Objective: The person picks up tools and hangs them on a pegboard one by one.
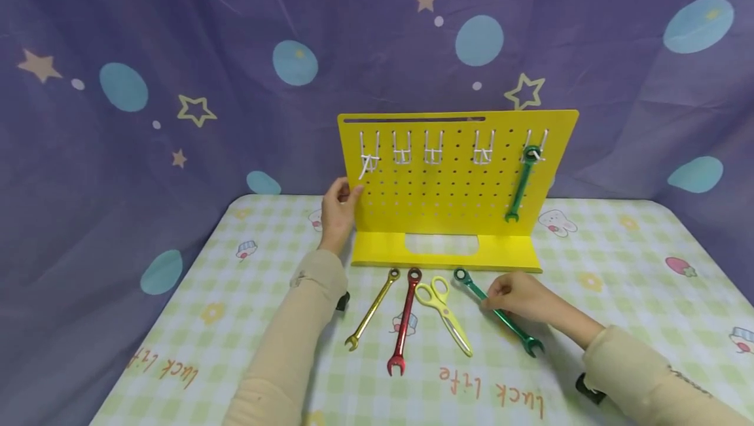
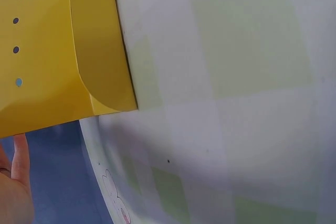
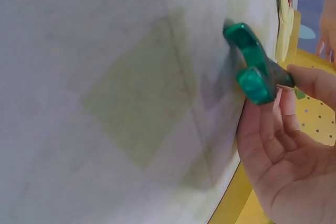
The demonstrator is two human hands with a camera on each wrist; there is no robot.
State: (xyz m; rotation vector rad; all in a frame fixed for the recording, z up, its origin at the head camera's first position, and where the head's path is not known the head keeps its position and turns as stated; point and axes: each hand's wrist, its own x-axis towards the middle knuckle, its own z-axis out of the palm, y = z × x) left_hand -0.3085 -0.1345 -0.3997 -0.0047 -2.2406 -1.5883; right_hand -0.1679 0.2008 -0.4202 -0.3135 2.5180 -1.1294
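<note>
Purple curtain (image 1: 206, 14) with stars and blue ovals closes off the far side of the room from where I stand, with a green-and-white checked tablecloth (image 1: 636, 295) spread before it; on the cloth stands a yellow pegboard (image 1: 412, 223), and I place everything by that. At the pegboard's left edge the left hand (image 1: 337, 213) pinches the panel; in front of its base, toward the right end, the right hand (image 1: 521, 295) grasps the green ratcheting combination wrench (image 1: 511, 324) by the shaft, between thumb and fingers; whether that wrench is fully clear of the cloth I cannot tell.

To my mind, a firm pinch near mid-shaft serves best, since both ends look heavy and could tip; I would turn the wrist gently and keep the ring end away from the base's front lip, with the left hand steadying the panel.

As for looks, it is glossy, metallic green, its ring end nearest the pegboard and its open jaw pointing away to the right; a second green wrench (image 1: 521, 187) hangs on the pegboard's rightmost hook; before the base's middle and left lie yellow-handled scissors (image 1: 446, 311), a red wrench (image 1: 405, 322) and a gold wrench (image 1: 374, 309).
</note>
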